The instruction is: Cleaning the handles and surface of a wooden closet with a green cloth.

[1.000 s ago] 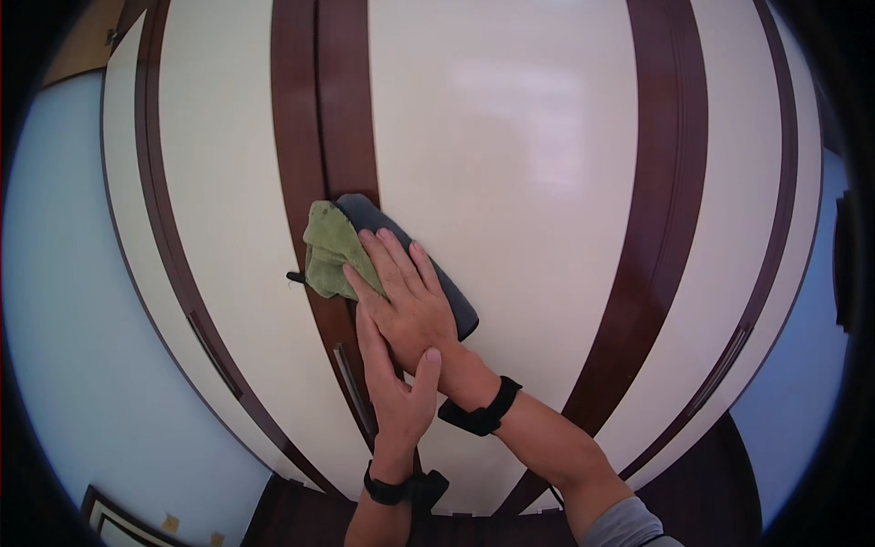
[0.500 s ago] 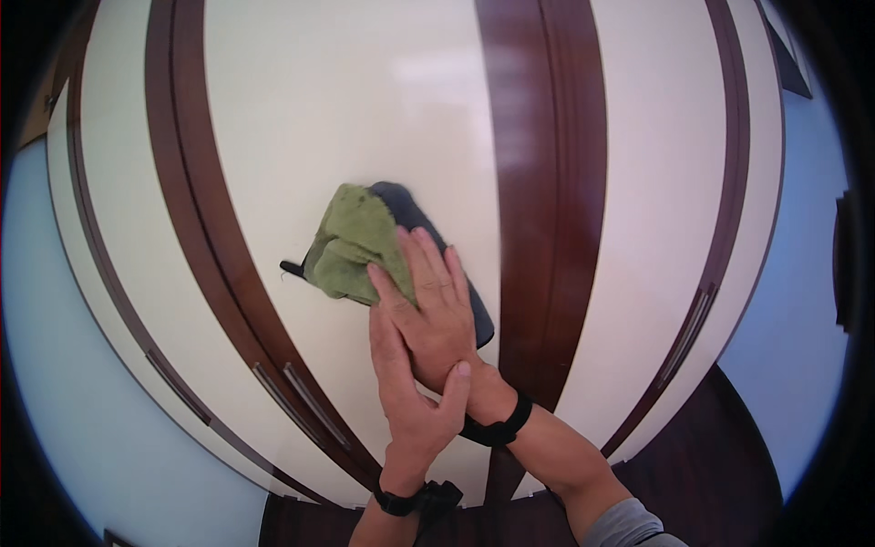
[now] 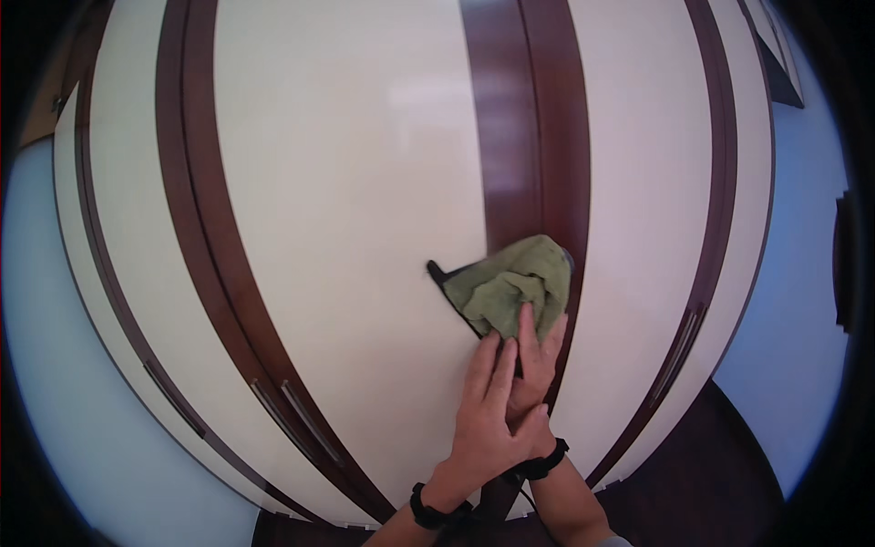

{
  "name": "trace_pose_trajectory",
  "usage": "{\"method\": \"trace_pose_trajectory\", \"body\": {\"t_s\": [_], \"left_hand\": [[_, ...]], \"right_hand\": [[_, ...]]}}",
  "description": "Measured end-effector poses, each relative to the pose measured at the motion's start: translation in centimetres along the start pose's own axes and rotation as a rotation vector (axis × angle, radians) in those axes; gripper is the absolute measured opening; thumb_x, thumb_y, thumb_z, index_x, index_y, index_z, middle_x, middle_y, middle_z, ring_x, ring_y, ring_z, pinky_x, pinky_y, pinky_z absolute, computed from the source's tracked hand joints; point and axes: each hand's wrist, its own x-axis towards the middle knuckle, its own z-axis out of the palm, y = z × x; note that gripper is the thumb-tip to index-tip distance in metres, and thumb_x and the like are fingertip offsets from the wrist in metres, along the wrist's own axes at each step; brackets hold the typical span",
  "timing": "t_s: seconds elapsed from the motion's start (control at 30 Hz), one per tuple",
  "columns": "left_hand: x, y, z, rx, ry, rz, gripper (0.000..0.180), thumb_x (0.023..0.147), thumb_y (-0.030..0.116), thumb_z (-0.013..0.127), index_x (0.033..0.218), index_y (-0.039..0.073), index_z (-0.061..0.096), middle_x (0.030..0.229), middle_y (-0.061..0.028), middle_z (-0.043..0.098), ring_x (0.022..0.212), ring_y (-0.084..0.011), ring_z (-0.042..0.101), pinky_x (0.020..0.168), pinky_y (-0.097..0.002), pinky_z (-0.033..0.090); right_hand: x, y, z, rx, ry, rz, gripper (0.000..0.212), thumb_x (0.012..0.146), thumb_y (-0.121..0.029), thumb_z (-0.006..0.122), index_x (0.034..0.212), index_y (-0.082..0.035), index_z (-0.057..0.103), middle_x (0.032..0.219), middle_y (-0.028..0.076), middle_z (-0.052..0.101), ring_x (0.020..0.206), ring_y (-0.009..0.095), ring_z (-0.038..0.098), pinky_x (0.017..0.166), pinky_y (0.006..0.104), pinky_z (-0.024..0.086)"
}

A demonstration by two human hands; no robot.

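Note:
A green cloth (image 3: pixel 510 296) with a dark underside and a black edge strip lies bunched against a brown vertical panel and the cream door beside it. My right hand (image 3: pixel 536 369) presses the cloth to that surface, fingers stretched upward over its lower part. Partly in front of it is my left hand (image 3: pixel 488 428), its fingers straight and its thumb across the base of my right hand. The left fingertips reach the cloth's lower edge. Black bands circle both wrists. Part of my right palm is hidden behind the left hand.
The cream wardrobe door (image 3: pixel 346 182) has brown vertical strips on either side. Paired metal handles (image 3: pixel 310 421) are at lower left, and another handle (image 3: pixel 679 356) is at right. Pale blue walls flank the wardrobe; a dark floor (image 3: pixel 679 483) shows below.
Both hands and the cloth have moved right and down, from the cream door onto the brown panel. The cloth has turned and folded, and less of its dark side shows.

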Motion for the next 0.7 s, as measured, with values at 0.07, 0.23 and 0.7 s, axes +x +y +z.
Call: {"method": "trace_pose_trajectory", "body": {"t_s": [0.07, 0.23, 0.7], "left_hand": [[0.3, 0.5, -0.2, -0.051, -0.048, -0.007, 0.089, 0.087, 0.015, 0.085, 0.16, -0.01, 0.039, 0.165, -0.0347, 0.035, 0.151, -0.0486, 0.042, 0.117, -0.0508, 0.046], [1.5, 1.9, -1.5, -0.054, 0.0, -0.011, 0.085, 0.086, 0.014, 0.084, 0.157, -0.009, 0.044, 0.164, -0.0338, 0.037, 0.149, -0.051, 0.043, 0.12, -0.0529, 0.043], [5.2, 9.2, -8.8, 0.029, 0.242, -0.061, 0.085, 0.087, 0.009, 0.077, 0.16, -0.011, 0.037, 0.164, -0.0312, 0.039, 0.153, -0.0429, 0.041, 0.124, -0.0481, 0.037]], "right_hand": [[0.0, 0.2, -0.1, -0.003, 0.022, 0.008, 0.055, 0.104, -0.019, 0.063, 0.154, 0.002, 0.057, 0.165, 0.036, 0.038, 0.154, 0.053, 0.036, 0.126, 0.0672, 0.025], [2.2, -1.5, -0.5, -0.038, -0.012, -0.045, 0.069, 0.102, -0.018, 0.066, 0.163, 0.005, 0.043, 0.167, 0.038, 0.032, 0.156, 0.055, 0.03, 0.126, 0.0599, 0.027], [11.5, -12.3, -0.7, 0.032, -0.009, -0.235, 0.053, 0.099, -0.018, 0.068, 0.151, -0.006, 0.064, 0.165, 0.036, 0.038, 0.153, 0.056, 0.037, 0.124, 0.0708, 0.025]]}}
